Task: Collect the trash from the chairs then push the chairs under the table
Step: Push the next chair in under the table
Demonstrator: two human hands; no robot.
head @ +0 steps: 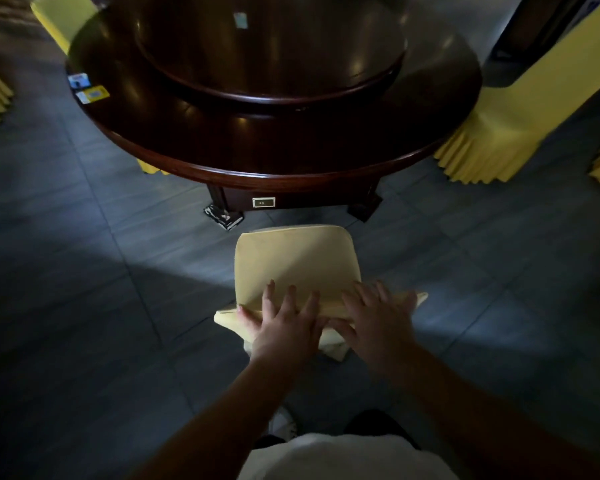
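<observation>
1. The chair (pixel 297 261) stands on the floor (pixel 84 271) in front of the bench (pixel 274 168), its seat facing the bench, its front edge near but apart from the bench's foot. I see no trash on the seat.
2. My left hand (pixel 284 327) and right hand (pixel 374 320) both lie flat over the top of the chair's backrest, fingers (pixel 291 296) straight and spread, pressing rather than curling round anything.
3. I judge the chair light to moderate. The loose cloth cover is soft and may slide under my palms, so the stiff backrest rail beneath is the best place to hold.
4. Straight ahead, the bench's dark base (pixel 291 200) with its 2 visible feet sits where the seat must go; the chair could knock the left foot.
5. Right of the bench another covered chair (pixel 506 109) is already tucked in; a further one (pixel 63 19) shows at the bench's far left. Small cards (pixel 87 88) lie on the bench's left edge.
</observation>
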